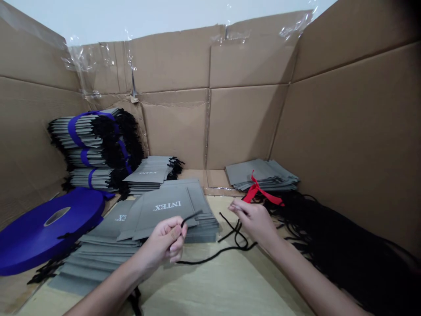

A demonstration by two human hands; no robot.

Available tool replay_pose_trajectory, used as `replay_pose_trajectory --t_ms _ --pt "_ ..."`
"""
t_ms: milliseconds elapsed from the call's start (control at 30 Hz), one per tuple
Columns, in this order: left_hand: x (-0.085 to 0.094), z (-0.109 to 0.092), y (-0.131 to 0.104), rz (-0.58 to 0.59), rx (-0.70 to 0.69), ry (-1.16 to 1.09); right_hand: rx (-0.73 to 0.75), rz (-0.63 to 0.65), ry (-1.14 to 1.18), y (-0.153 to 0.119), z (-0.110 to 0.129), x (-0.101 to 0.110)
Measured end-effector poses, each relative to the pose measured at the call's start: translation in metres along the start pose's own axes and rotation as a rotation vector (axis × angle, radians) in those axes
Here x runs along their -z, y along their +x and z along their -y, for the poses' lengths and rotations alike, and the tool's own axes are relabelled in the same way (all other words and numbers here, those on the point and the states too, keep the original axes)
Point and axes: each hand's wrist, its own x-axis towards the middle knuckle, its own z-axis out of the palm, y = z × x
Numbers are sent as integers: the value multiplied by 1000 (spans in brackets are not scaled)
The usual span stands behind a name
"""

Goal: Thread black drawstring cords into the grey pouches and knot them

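My left hand point(171, 239) is closed on a black cord point(210, 259), whose short end sticks out above the thumb. The rest of the cord trails below the fist and across the table toward the right. My right hand point(251, 217) is pinched just above some looped black cord point(238, 235); what its fingertips hold, if anything, is too small to make out. Beside and behind my left hand lie grey fabric pouches point(167, 208) printed INTEX, fanned out in overlapping piles. A red ribbon point(255, 191) lies behind my right hand, against another grey stack point(259, 173).
Tall cardboard walls point(174, 61) enclose the table point(210, 289) at the back and sides. At left are a blue ribbon roll point(82, 206) and pouch bundles point(88, 131) tied with blue bands. Many black cords point(345, 245) spread along the right side.
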Motion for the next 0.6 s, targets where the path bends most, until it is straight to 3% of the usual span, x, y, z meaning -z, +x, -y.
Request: replay_pose_trajectory --t_ms 100,233,367,600 --pt "-2 -3 1 -6 -49 38 -26 56 -95 3 -4 4" --pt "-5 0 1 -51 58 41 30 142 -196 -3 21 -1" --pt "-4 9 -2 -73 139 79 114 175 -138 -13 49 -6" --pt "-6 22 -3 -91 48 291 102 111 105 -24 63 -15"
